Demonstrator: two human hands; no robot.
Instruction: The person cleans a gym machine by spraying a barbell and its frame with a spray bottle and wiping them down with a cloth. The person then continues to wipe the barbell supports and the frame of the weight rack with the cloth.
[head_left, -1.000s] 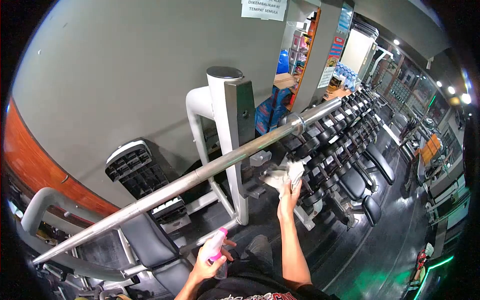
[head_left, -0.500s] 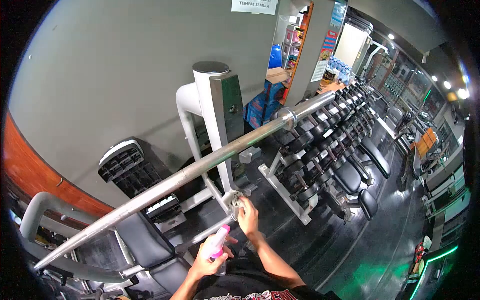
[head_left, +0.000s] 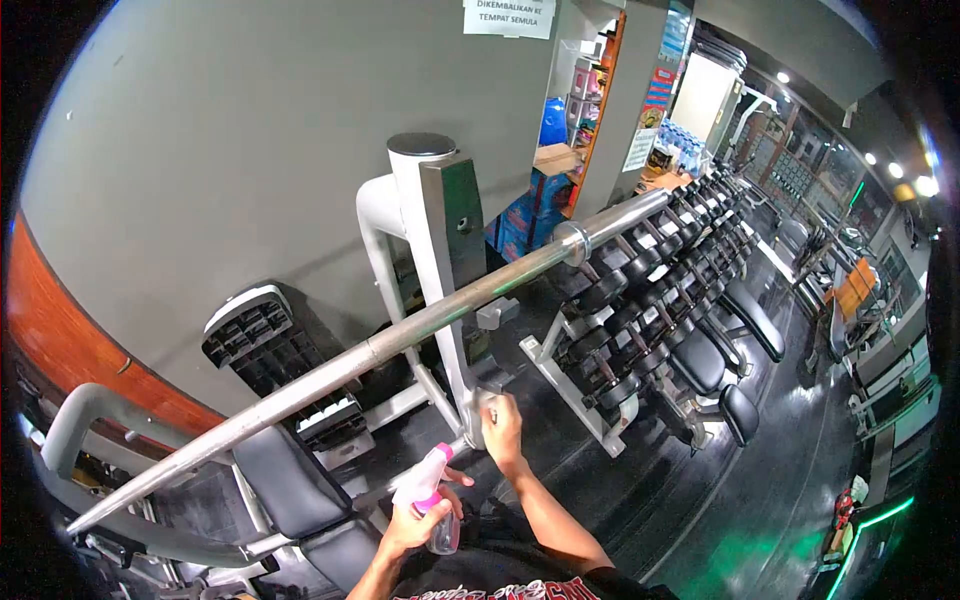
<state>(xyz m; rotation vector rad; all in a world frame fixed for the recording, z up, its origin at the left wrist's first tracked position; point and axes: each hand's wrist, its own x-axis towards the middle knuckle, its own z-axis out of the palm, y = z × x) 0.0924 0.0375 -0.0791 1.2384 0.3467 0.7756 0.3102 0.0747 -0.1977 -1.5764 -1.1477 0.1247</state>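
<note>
My left hand (head_left: 408,528) is wrapped round a spray bottle (head_left: 424,478) with a white and pink head and a clear body. My right hand (head_left: 504,435) is closed on a crumpled pale cloth (head_left: 485,402), mostly hidden by the fingers. It presses the cloth to the lower end of a white upright post (head_left: 424,225), part of a bench frame. A long metal barbell (head_left: 370,349) crosses in front of that post, above both hands.
A black padded bench (head_left: 285,480) stands at lower left. A dumbbell rack (head_left: 575,395) stretches away on the right, with further padded seats (head_left: 700,362) beside it. A black step platform (head_left: 262,325) leans by the grey wall (head_left: 250,130).
My right hand has shifted slightly on the lower post, and less of the cloth shows. The spray bottle is a little more upright in my left hand. The view has tilted up slightly.
</note>
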